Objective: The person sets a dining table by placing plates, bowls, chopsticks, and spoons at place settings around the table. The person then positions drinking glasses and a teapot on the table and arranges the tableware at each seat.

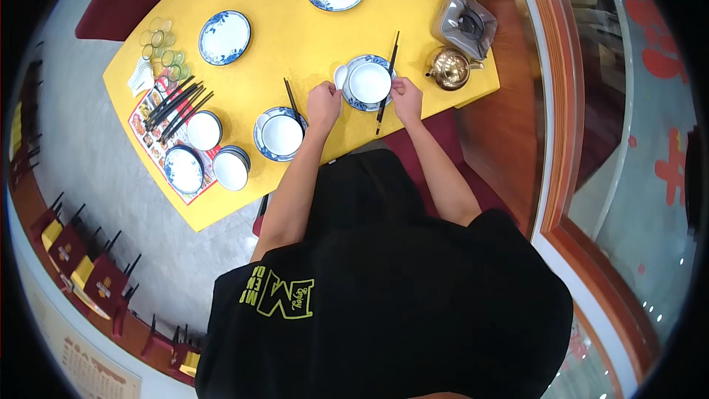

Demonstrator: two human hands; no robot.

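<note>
A white bowl (369, 83) rests on a blue-and-white plate (357, 103) at the near side of the yellow table. My left hand (324, 106) is at the plate's left, fingers pinched at the handle end of a white spoon (340, 75). On the other side, my right hand (407, 101) has its fingertips closed at a pair of dark chopsticks (394, 53), which lies along the plate's right edge. Those fingertips are also very near the bowl's rim; exact contact is partly hidden.
Left of my arm stands another place setting with a bowl (282, 135). Further left are stacked bowls (204, 130), loose chopsticks (177, 107) and glasses (157, 38). Two plates (224, 38) lie across the table. A metal teapot (451, 69) and a clear container (465, 24) stand right.
</note>
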